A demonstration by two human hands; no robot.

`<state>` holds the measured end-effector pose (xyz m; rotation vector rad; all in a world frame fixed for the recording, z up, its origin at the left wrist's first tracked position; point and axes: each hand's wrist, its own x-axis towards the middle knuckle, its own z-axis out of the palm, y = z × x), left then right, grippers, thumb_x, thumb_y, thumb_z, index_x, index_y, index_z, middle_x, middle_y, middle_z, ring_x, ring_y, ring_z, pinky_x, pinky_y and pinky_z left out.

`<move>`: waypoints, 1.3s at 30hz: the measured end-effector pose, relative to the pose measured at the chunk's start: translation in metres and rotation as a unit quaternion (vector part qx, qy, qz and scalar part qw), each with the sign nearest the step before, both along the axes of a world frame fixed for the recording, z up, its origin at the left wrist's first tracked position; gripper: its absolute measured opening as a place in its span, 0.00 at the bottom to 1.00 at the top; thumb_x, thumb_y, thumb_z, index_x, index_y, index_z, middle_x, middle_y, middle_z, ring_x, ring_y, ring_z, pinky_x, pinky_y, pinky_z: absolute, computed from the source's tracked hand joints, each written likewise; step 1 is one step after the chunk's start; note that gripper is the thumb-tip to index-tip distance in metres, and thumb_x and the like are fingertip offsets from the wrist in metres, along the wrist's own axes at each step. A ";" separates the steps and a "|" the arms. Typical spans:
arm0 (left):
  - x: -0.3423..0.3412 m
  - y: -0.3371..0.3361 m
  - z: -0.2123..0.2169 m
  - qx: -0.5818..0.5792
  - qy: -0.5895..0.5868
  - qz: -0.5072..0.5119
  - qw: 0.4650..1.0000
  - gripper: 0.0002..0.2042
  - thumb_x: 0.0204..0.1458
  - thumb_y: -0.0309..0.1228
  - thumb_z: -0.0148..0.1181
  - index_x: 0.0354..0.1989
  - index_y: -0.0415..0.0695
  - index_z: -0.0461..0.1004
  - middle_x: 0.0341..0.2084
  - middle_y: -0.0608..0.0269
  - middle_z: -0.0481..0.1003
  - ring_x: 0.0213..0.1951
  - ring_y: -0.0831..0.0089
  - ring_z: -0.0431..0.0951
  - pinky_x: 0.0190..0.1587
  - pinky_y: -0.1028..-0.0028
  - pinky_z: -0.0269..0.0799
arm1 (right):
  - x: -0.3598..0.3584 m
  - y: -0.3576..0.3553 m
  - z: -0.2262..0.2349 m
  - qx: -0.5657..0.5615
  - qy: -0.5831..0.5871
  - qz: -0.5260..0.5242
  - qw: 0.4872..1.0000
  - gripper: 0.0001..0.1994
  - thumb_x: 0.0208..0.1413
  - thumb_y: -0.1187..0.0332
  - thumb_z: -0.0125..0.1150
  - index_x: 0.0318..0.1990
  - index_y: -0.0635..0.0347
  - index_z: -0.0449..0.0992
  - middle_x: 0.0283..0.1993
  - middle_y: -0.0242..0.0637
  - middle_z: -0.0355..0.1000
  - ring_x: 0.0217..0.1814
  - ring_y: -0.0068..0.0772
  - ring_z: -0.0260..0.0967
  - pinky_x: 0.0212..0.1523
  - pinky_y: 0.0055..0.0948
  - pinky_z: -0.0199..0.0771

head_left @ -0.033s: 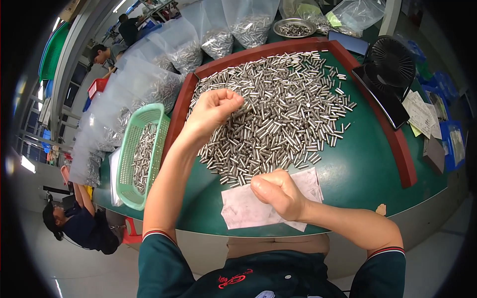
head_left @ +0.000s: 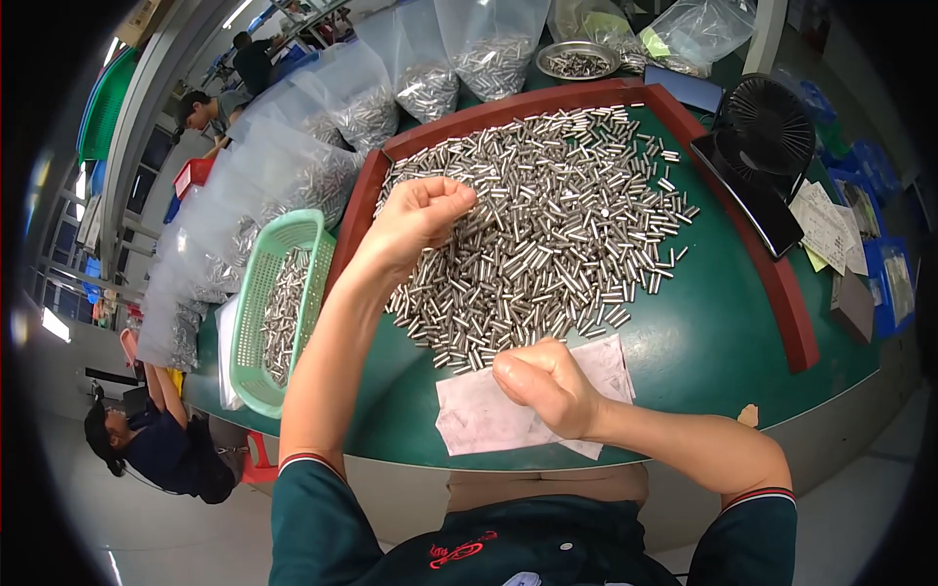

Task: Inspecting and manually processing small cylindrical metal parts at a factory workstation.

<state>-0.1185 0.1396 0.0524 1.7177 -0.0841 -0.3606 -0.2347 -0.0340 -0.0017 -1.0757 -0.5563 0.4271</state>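
A wide heap of small shiny metal pins lies on a green table top with a red-brown raised rim. My left hand is over the left side of the heap, its fingers curled shut and the fingertips pinched together. I cannot see whether it holds pins. My right hand is a closed fist resting at the near edge of the heap, on a white paper sheet. Nothing shows inside the fist.
A light green plastic basket with several pins stands left of the rim. Clear bags of pins line the far and left sides, with a metal bowl behind. A black fan stands right. Other people work at left.
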 end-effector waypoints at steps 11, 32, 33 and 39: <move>0.185 -0.062 0.010 0.213 -0.245 0.012 0.946 0.08 0.43 0.31 0.56 0.23 0.39 0.73 0.14 0.71 0.70 0.16 0.83 0.64 0.19 0.79 0.59 | 0.002 -0.002 0.001 0.004 0.046 0.005 0.999 0.18 0.54 0.66 0.44 0.15 0.65 0.57 0.13 0.25 0.47 0.19 0.13 0.43 0.18 0.23 0.45; 0.123 -0.046 0.025 0.309 -0.349 0.032 0.884 0.22 0.41 0.46 0.58 0.14 0.36 0.69 0.07 0.61 0.65 0.13 0.76 0.64 0.20 0.72 0.61 | 0.005 -0.004 0.002 0.001 0.040 0.013 0.999 0.18 0.53 0.65 0.42 0.14 0.63 0.54 0.13 0.25 0.46 0.19 0.13 0.42 0.17 0.23 0.44; 0.104 -0.037 0.019 0.331 -0.350 0.033 0.876 0.20 0.42 0.44 0.58 0.14 0.36 0.69 0.07 0.61 0.65 0.13 0.76 0.64 0.20 0.72 0.61 | 0.005 -0.004 0.002 0.002 0.041 0.004 0.999 0.18 0.53 0.65 0.42 0.14 0.63 0.54 0.13 0.24 0.46 0.19 0.13 0.42 0.17 0.23 0.44; 0.014 0.011 -0.014 0.343 -0.260 -0.015 0.903 0.08 0.39 0.31 0.59 0.24 0.39 0.74 0.09 0.65 0.63 0.14 0.78 0.61 0.19 0.74 0.57 | 0.002 0.003 -0.002 -0.001 0.049 0.011 0.999 0.18 0.54 0.66 0.41 0.14 0.62 0.52 0.14 0.24 0.45 0.19 0.14 0.41 0.18 0.22 0.44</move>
